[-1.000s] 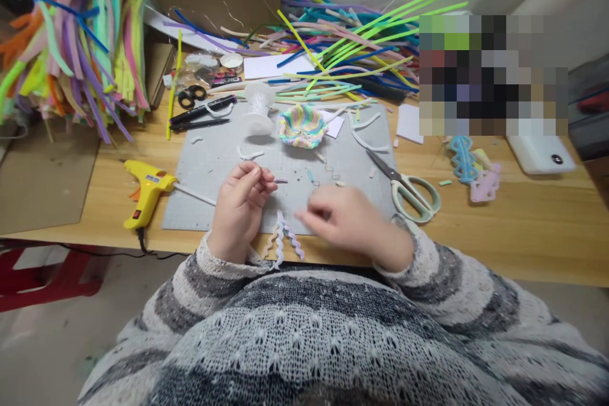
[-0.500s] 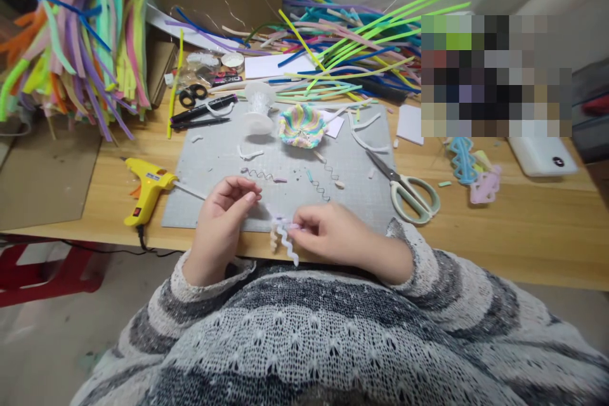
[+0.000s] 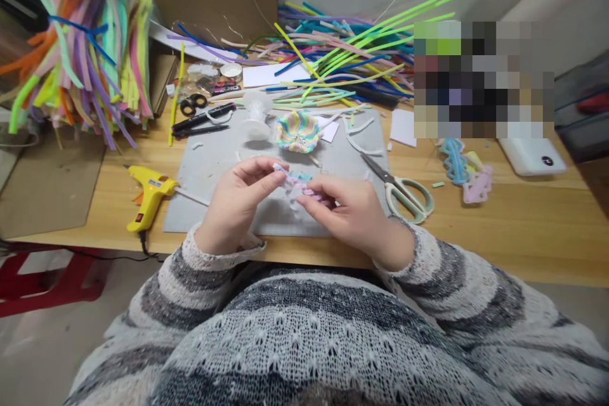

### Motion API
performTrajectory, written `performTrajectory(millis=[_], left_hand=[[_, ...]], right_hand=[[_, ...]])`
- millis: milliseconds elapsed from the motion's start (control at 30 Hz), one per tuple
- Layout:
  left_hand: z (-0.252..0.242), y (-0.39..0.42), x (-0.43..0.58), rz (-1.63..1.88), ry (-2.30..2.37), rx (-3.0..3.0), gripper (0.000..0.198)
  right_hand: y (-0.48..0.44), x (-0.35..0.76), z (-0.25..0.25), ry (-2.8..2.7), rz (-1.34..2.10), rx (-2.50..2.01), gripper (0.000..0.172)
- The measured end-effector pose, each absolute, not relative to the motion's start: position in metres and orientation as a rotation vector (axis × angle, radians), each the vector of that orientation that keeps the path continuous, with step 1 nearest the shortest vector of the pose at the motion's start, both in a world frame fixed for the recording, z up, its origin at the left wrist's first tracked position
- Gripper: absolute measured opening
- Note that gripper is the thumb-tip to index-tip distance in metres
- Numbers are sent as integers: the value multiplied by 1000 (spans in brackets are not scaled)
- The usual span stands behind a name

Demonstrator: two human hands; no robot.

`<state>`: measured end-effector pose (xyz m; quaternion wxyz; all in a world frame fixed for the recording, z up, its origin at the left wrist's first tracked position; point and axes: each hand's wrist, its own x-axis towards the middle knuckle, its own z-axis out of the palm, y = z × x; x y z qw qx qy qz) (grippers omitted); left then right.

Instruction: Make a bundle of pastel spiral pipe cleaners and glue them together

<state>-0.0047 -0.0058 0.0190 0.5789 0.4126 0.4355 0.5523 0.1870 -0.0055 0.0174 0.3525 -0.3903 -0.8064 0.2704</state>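
Between my hands hang crimped pastel pipe cleaners (image 3: 295, 185) in lilac, white and pale blue, blurred where they cross. My left hand (image 3: 240, 200) pinches a pale end of them between thumb and fingertips. On the other side my right hand (image 3: 352, 209) closes thumb and forefinger on the lilac part. Both hands are above a grey cutting mat (image 3: 223, 158). Beyond them a round, ruffled pastel piece (image 3: 298, 131) rests near a spool of clear line (image 3: 257, 115). White-handled scissors (image 3: 409, 198) lie at the mat's right edge, blades partly apart.
A yellow glue gun (image 3: 150, 195) lies left of the mat. Bundled pipe cleaners (image 3: 76, 51) stand back left; a loose pile (image 3: 342, 44) spreads along the back. Black pens (image 3: 202, 120) and small black scissors (image 3: 193, 104) lie behind. Blue and pink wavy pieces (image 3: 455, 162) and a white device (image 3: 533, 155) sit right.
Both hands have risen away from my body, over the mat, with the crimped pipe cleaners. My left fingers now pinch one end. The view has shifted slightly.
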Motion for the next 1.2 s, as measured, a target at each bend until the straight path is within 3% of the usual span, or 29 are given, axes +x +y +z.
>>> performTrajectory(millis=[100, 233, 333, 500, 633, 733, 1000, 1200], left_hand=[[15, 0, -8, 1316, 1036, 936, 14], [7, 1, -14, 1337, 1061, 896, 14], [4, -2, -15, 1348, 1088, 909, 12], [5, -3, -15, 1173, 1094, 1007, 10], [6, -3, -14, 1046, 1088, 1010, 11], [7, -3, -14, 1063, 1085, 943, 16], [11, 0, -15, 1012, 957, 724, 23], [10, 0, -16, 967, 903, 638, 24]], right_hand=[[7, 196, 15, -1969, 678, -979, 23], [36, 207, 1, -1755, 604, -1319, 17], [52, 209, -12, -1914, 610, -1464, 9], [58, 202, -27, -2107, 512, -1525, 15], [58, 196, -34, -2135, 480, -1480, 3], [56, 196, -31, -1993, 664, -1357, 5], [35, 194, -9, -1212, 1670, -1023, 19], [36, 195, -11, -1123, 1787, -997, 25]])
